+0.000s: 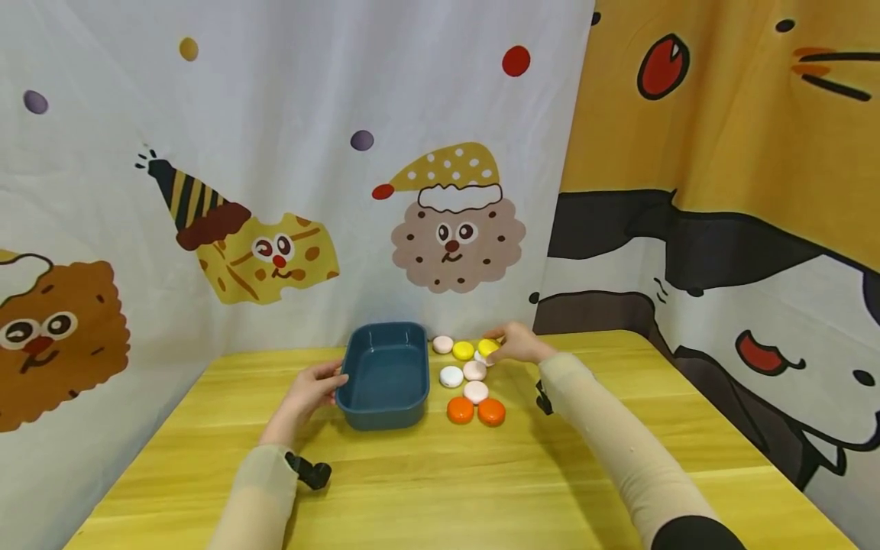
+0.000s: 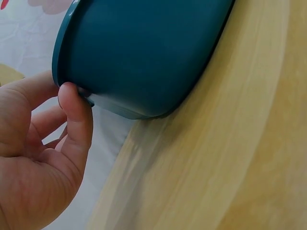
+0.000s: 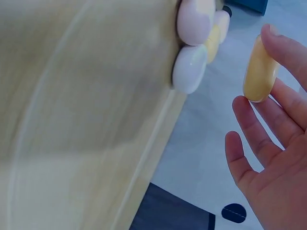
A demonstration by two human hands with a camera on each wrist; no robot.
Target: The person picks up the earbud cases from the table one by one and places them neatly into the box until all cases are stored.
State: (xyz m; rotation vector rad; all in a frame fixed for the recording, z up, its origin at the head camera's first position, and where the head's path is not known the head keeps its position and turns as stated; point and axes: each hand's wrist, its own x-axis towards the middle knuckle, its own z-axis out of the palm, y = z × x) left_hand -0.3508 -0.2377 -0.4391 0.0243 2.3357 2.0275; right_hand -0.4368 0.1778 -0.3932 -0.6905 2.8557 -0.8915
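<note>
A deep teal-blue rectangular dish (image 1: 383, 417) with rounded corners stands on the table. My left hand (image 1: 315, 389) holds its left side, thumb and fingers (image 2: 76, 112) pinching at the rim. To the right of the dish, my right hand (image 1: 520, 344) pinches a glossy yellow disc (image 3: 261, 72) between thumb and fingers, raised over a white disc (image 3: 188, 69). Another yellow disc (image 1: 464, 351) lies just left of that hand. Nearby are pale pink discs (image 1: 474, 370), a white disc (image 1: 451, 376) at the left, and two orange discs (image 1: 460, 410) nearest me.
The wooden table (image 1: 412, 489) runs up to a white cartoon-printed curtain (image 1: 289, 153) behind the dish. A second printed curtain (image 1: 729, 153) hangs along the right side. Small black devices (image 1: 312, 471) are worn at both wrists.
</note>
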